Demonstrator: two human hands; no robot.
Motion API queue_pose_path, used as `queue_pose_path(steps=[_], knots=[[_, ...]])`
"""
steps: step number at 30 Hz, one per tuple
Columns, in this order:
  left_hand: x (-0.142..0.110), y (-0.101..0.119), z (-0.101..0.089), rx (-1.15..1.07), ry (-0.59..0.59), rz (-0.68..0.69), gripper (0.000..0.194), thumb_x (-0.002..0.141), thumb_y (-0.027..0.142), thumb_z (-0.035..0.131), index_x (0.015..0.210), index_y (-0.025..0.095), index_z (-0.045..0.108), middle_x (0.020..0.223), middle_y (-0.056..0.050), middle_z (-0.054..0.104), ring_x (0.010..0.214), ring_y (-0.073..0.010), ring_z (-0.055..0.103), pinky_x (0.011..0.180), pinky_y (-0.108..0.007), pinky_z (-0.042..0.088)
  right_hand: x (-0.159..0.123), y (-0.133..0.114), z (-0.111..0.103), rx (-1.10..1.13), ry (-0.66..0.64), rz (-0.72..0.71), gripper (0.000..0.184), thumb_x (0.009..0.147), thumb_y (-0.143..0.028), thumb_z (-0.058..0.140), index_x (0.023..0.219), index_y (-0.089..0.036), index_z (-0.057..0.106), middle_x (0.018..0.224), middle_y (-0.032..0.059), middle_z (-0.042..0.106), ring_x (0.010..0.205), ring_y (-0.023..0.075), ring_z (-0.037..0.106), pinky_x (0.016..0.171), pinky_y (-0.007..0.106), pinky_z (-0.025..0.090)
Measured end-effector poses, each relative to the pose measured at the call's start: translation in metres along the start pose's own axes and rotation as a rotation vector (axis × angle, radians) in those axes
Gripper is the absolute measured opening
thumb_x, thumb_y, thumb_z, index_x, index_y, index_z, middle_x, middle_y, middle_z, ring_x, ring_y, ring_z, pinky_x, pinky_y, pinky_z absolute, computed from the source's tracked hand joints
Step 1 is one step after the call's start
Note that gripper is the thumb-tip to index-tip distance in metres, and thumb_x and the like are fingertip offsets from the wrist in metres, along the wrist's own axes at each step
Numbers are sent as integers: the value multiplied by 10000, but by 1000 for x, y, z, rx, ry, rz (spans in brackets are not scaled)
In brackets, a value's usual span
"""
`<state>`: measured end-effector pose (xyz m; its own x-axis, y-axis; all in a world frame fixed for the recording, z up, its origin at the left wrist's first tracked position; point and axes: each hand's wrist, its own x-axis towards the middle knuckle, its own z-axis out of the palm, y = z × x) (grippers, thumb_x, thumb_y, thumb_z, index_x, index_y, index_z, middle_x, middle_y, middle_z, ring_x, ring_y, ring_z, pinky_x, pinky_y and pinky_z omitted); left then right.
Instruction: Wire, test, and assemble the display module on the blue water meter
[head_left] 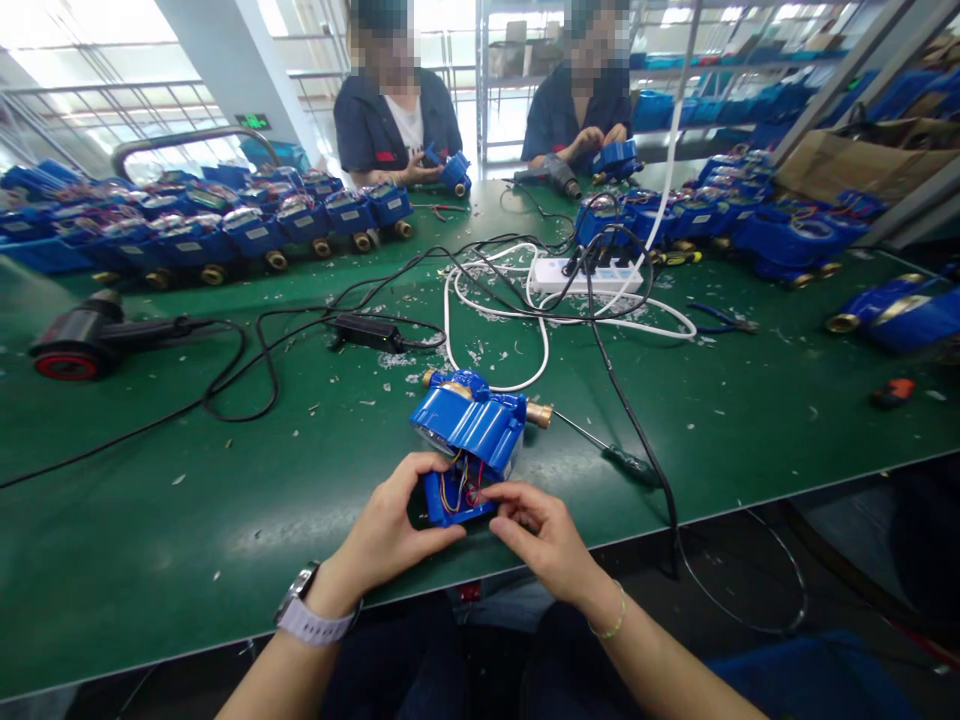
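A blue water meter [472, 425] with brass fittings lies on the green table [187, 520] just in front of me. Its small blue wiring box [450, 495] hangs open toward me, showing coloured wires. My left hand [390, 535], with a watch on the wrist, grips the left side of that box, thumb curled over its top edge. My right hand [544, 535] pinches at the wires on the box's right side with closed fingertips.
A screwdriver [611, 455] lies right of the meter. Black and white cables, a power strip [589, 275] and a heat gun [82, 340] cover the middle. Rows of blue meters [247, 225] line the far left and right. Two people work across the table.
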<state>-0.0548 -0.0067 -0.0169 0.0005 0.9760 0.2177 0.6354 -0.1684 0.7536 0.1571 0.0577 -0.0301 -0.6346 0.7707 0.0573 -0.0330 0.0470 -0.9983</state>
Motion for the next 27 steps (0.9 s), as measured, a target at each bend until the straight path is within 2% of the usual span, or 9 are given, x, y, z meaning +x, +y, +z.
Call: queue_pose_path(steps=[3, 6, 9, 16, 23, 27], knots=[[-3, -3, -5, -11, 22, -5, 539, 737, 275, 763, 1198, 244, 485, 1131, -62, 621, 1055, -238, 626, 901, -397, 535, -1, 2, 0, -67, -5, -54, 238, 931, -267, 568, 1150, -231, 651, 1040, 48, 691, 718, 152, 591, 646, 287, 483], [-3, -5, -14, -21, 11, 4, 526, 756, 257, 742, 1219, 242, 492, 1161, -70, 621, 1077, -236, 619, 924, -403, 529, -2, 2, -1, -169, 11, -124, 251, 944, -253, 558, 1174, -230, 656, 1027, 57, 688, 809, 181, 615, 723, 322, 503], [-2, -7, -18, -33, 10, 50, 527, 771, 245, 732, 1238, 244, 487, 1200, -79, 610, 1126, -236, 598, 969, -412, 509, -1, 2, -2, -251, 80, -165, 266, 957, -243, 544, 1201, -230, 649, 1049, 71, 678, 900, 206, 627, 801, 355, 514], [8, -4, -11, -69, -30, 88, 535, 759, 229, 745, 1234, 233, 498, 1207, -83, 615, 1135, -243, 601, 970, -394, 503, 3, 13, -10, -366, 197, -212, 317, 959, -195, 516, 1260, -228, 611, 1161, 71, 661, 959, 200, 643, 834, 345, 530], [8, -9, -3, -127, -32, 88, 556, 756, 214, 742, 1249, 237, 487, 1231, -80, 601, 1160, -237, 584, 995, -387, 486, 4, 16, -11, -340, 203, -219, 293, 946, -179, 538, 1224, -219, 619, 1134, 60, 672, 926, 175, 644, 812, 310, 516], [6, -11, 3, -137, -33, 112, 572, 751, 192, 741, 1253, 238, 469, 1227, -82, 596, 1162, -230, 577, 1004, -386, 478, 3, 11, -12, -273, 149, -201, 304, 928, -210, 566, 1229, -214, 609, 1109, 61, 675, 873, 168, 637, 793, 310, 512]])
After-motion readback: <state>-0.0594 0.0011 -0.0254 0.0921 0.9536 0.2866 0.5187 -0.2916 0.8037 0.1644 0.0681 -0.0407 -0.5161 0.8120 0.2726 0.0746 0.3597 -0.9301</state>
